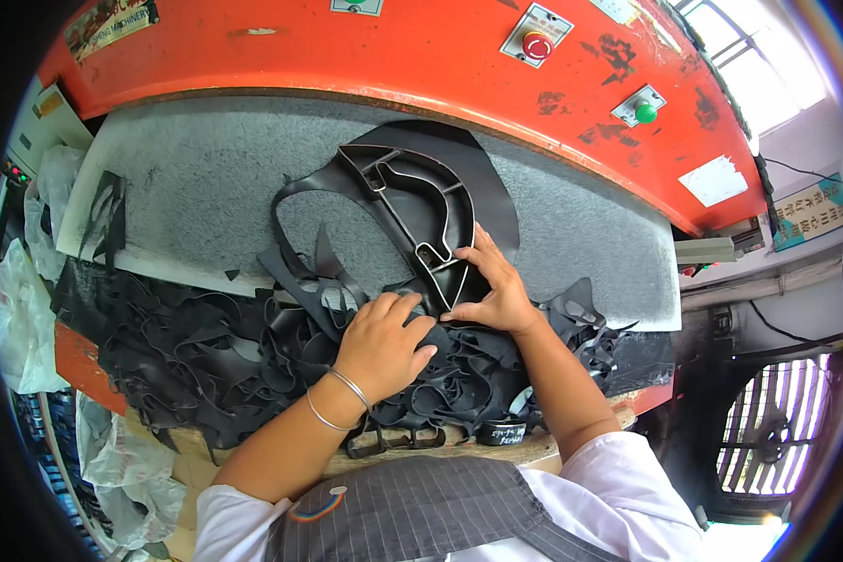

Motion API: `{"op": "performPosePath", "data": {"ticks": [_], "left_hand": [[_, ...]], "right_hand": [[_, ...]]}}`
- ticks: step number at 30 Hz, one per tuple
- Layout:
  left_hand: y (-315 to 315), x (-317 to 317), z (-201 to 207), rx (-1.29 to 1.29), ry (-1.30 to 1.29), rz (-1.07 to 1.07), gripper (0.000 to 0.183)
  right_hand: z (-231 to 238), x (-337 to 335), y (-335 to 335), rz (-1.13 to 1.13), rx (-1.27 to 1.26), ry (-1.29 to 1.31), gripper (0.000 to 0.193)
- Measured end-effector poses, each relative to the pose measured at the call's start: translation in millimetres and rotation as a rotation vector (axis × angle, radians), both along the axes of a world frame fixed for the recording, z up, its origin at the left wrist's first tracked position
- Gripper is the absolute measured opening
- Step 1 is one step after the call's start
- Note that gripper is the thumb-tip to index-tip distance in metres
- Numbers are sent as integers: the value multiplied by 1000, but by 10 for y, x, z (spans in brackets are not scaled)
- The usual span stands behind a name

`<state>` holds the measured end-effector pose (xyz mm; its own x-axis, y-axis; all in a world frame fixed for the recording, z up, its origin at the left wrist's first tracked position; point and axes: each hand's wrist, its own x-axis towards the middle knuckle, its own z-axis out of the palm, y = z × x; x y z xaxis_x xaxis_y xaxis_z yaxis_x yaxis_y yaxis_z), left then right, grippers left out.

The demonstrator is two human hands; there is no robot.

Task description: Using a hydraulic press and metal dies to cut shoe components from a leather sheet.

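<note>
A curved metal cutting die (458, 193) with inner ribs lies on a black sheet of leather-like material (496, 178), over the grey cutting board (206, 150). My right hand (498, 286) grips the die's lower right end, thumb near its pointed tip and fingers along its outer edge. Just left of that tip, my left hand (381, 345) is closed on the near edge of the black sheet, fingers bent over it. The exact grip under those fingers is hidden. Thin cut-out strips (286, 225) of the sheet loop out to the left of the die.
A heap of black offcuts (197, 356) fills the board's near side. Beyond the board stands an orange-red press (393, 56) with a red stop button (538, 45) and a green button (645, 112). Plastic bags (28, 318) hang at left; a fan (773, 436) stands at right.
</note>
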<state>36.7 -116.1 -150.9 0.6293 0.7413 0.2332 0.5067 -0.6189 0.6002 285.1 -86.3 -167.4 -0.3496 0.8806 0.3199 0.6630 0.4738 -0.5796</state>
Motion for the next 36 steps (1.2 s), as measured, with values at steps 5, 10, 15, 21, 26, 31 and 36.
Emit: {"op": "performPosePath", "data": {"ticks": [5, 10, 15, 21, 26, 31, 36], "left_hand": [[-45, 59, -36, 29, 27, 8, 35], [-47, 69, 41, 54, 64, -78, 27], [-81, 90, -3, 13, 199, -70, 41], [-110, 182, -68, 111, -150, 147, 15], [-50, 253, -188, 191, -99, 173, 16], [-37, 218, -208, 188, -78, 157, 15], [-18, 218, -190, 193, -84, 182, 14]], "right_hand": [[2, -14, -37, -22, -14, -22, 90], [-20, 16, 33, 0, -13, -87, 92], [22, 25, 25, 22, -19, -130, 92], [7, 75, -71, 29, -41, -129, 93], [21, 85, -90, 21, -43, -119, 91], [47, 194, -117, 51, -111, -126, 104], [123, 13, -102, -10, -130, -201, 110]]}}
